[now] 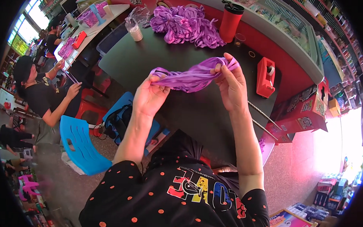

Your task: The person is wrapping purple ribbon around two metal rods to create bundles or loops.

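A looped bundle of purple ribbon point(190, 77) is stretched between my two hands above the dark table point(205, 118). My left hand point(151, 97) pinches its left end between thumb and fingers. At the other end, my right hand point(231, 81) grips the strands with the fingertips raised. Farther back on the tabletop lies a large heap of purple ribbons point(186, 25). To the right of my right hand sits a red tape dispenser point(266, 77).
A red tumbler point(231, 23) and a white spool in clear plastic point(135, 32) stand at the table's back. A blue chair point(84, 146) is at left. Nearby, a co-worker point(42, 88) handles a purple strip beside a white table point(100, 22). Two thin rods point(265, 126) lie at right.
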Demonstrator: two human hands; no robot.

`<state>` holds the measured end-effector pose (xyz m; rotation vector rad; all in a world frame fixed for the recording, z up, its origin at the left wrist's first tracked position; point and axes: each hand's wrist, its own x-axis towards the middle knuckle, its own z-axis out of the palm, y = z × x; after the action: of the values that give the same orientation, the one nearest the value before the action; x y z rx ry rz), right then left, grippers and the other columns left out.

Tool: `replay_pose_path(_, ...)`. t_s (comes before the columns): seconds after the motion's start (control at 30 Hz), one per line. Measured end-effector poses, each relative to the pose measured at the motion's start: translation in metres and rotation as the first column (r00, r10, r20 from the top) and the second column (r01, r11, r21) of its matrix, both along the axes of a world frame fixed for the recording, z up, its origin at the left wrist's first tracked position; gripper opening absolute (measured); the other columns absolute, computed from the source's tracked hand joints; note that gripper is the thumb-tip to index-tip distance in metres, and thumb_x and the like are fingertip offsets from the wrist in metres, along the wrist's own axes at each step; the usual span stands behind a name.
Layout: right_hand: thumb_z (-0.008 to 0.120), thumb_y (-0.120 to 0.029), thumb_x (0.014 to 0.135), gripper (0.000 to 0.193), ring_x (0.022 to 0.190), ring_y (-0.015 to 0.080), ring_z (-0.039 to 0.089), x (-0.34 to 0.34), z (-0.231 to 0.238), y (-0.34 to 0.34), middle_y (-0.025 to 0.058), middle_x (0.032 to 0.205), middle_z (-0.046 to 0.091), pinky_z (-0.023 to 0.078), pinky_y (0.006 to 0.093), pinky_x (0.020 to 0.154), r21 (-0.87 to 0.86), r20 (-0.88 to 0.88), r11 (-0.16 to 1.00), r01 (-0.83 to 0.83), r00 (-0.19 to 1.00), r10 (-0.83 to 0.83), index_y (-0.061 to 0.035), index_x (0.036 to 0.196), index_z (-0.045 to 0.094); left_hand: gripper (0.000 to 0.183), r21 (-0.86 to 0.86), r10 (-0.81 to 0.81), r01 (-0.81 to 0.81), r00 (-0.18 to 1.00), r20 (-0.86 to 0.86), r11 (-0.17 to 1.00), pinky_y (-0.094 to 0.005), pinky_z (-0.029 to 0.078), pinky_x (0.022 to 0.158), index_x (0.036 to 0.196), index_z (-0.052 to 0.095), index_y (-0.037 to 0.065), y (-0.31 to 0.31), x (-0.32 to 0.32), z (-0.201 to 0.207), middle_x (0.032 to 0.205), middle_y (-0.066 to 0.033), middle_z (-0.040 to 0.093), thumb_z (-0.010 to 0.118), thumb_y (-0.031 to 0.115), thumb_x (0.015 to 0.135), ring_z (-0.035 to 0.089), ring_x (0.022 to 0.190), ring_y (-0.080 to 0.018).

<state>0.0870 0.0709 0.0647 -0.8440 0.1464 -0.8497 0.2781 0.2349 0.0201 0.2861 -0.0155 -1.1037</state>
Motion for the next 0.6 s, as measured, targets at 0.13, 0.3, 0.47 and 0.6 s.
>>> replay_pose_path(0.13,0.048,-0.009,0.096,0.030,0.085,0.0161,0.061,-0.001,0.023,-0.018,0.0084,0.091,0.063,0.047,0.0274,0.072,-0.067,-0.111,0.990,0.121,0.986,-0.128,-0.0026,0.125,0.043,0.011,0.222,-0.125,0.146,0.987,-0.106,0.964,-0.0431,0.045,0.092,0.089,0.055,-0.001,-0.041,0.029,0.035,0.090,-0.0104,0.061,0.046,0.003,0.091,0.058,0.092,-0.0234)
replay_pose_path(0.3,0.046,-0.012,0.096,0.029,0.095,0.0212,0.062,-0.005,0.062,-0.025,0.0120,0.104,0.064,0.050,0.0344,0.079,0.029,0.026,0.973,0.228,0.973,-0.229,-0.0049,0.125,0.045,0.014,-0.191,-0.337,0.359,0.931,0.138,0.914,-0.0402,0.048,0.085,0.092,0.057,-0.005,-0.099,0.048,0.079,0.091,-0.0134,0.061,0.047,0.005,0.091,0.059,0.086,-0.0256)
replay_pose_path(0.47,0.044,-0.022,0.097,0.034,0.107,0.0307,0.059,-0.046,0.003,0.018,0.0214,0.111,0.061,0.051,0.0424,0.089,0.342,-0.135,0.902,-0.264,0.936,0.325,-0.0043,0.126,0.045,0.025,0.232,-0.388,0.329,0.874,0.291,0.915,-0.0385,0.048,0.085,0.103,0.057,-0.008,-0.093,0.091,0.037,0.098,-0.0167,0.062,0.055,0.011,0.088,0.061,0.092,-0.0264)
replay_pose_path(0.6,0.043,-0.021,0.098,0.042,0.113,0.0327,0.056,-0.078,-0.016,0.079,0.0248,0.125,0.053,0.050,0.0396,0.092,0.554,-0.244,0.796,-0.244,0.866,0.436,0.0006,0.134,0.038,0.038,0.273,-0.378,-0.681,-0.007,0.926,0.679,-0.0382,0.046,0.089,0.111,0.057,-0.008,-0.059,0.102,-0.005,0.104,-0.0207,0.062,0.063,0.019,0.084,0.060,0.100,-0.0299)
